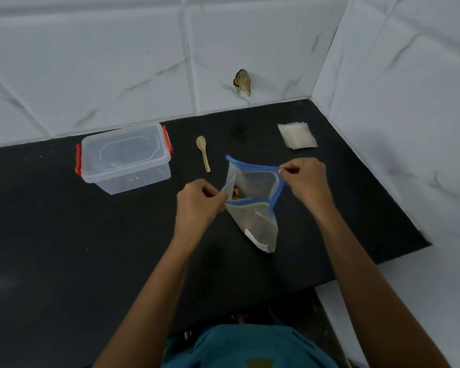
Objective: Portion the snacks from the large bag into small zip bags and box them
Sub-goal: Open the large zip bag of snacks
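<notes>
Pinched at opposite lips by left hand (199,200) and right hand (303,179), the large zip bag (259,224) gapes; the wooden spoon (203,152) lies just far-left, handle nearward, nearer the left hand.

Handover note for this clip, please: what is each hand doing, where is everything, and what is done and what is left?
Left hand: pinches the left rim of the large bag.
Right hand: pinches the right rim; between them, the mouth is pulled open.
Snacks show inside the bag, which stands on the counter.
Spoon lies behind the bag, untouched.
Small bags are stacked flat at the back right.
Box sits at the left with its lid on.
Done: large bag opened.
Left: scoop snacks into the small bags, seal them, open the box and pack them.
</notes>
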Available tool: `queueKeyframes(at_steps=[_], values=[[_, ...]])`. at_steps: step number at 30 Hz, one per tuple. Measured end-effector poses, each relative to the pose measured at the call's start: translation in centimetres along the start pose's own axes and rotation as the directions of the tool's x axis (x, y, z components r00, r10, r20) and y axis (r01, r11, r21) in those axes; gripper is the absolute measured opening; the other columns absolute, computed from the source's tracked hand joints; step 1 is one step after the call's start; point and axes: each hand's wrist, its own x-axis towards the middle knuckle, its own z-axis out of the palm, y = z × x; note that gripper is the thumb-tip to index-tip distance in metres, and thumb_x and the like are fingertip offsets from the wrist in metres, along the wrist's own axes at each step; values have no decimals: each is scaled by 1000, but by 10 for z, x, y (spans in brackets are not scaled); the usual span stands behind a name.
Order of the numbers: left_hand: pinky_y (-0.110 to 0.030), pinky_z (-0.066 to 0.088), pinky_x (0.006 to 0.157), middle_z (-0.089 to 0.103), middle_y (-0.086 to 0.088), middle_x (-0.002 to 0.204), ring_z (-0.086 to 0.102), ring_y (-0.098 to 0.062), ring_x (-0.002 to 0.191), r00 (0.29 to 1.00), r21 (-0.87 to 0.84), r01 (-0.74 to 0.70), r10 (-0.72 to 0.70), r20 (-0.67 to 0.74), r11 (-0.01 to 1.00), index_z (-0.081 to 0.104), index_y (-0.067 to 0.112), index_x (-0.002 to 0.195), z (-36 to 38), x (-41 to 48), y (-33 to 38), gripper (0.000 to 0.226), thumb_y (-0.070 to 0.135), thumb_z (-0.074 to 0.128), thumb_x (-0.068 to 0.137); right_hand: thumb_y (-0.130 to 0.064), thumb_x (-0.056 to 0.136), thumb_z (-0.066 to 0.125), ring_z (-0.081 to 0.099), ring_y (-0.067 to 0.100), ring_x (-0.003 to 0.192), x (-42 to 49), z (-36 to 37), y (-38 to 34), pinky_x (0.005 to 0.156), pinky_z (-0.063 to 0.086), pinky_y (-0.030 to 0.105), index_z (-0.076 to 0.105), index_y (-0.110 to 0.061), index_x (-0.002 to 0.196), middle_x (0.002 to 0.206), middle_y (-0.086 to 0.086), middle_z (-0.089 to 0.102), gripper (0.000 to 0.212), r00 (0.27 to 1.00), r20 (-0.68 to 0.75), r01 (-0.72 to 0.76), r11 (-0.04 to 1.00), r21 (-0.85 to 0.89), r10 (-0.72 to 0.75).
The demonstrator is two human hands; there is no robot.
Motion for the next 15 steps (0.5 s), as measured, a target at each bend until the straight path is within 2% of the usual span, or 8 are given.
queueKeyframes(at_steps=[4,7,10,12,15], values=[[-23,51,63,61,2,74,61,-9,70,999,161,-27,31,-25,987,52,21,74,-20,0,-6,16,17,64,84,-7,87,59,51,1,68,11,-18,8,53,39,12,65,-3,102,96,7,65,17,998,-59,11,994,-107,-18],[-17,45,57,58,3,72,58,-6,66,1000,173,-7,10,-17,985,49,22,75,-29,0,-11,17,19,62,86,-6,85,61,53,5,71,16,-26,12,58,42,15,66,-3,98,93,7,64,14,999,-49,0,993,-119,-6],[-20,47,60,59,1,76,58,-8,69,1000,209,12,-13,0,978,49,20,77,-30,1,-12,15,19,62,86,-6,85,61,51,2,70,16,-24,9,61,41,14,66,-4,97,89,3,61,12,999,-23,26,992,-120,-29],[-26,48,70,59,-1,90,57,-12,80,999,266,19,-27,26,964,51,17,89,-30,3,-11,14,17,65,84,-7,85,61,51,1,69,15,-22,6,58,40,12,66,-5,97,89,0,60,12,999,-1,47,993,-106,-48],[-30,43,89,47,-5,123,50,-18,110,995,370,-81,55,81,926,45,14,122,-24,8,-5,54,9,72,76,-7,84,62,53,2,75,13,-20,0,62,40,11,67,-6,96,90,1,62,12,997,41,70,995,-68,-67]])
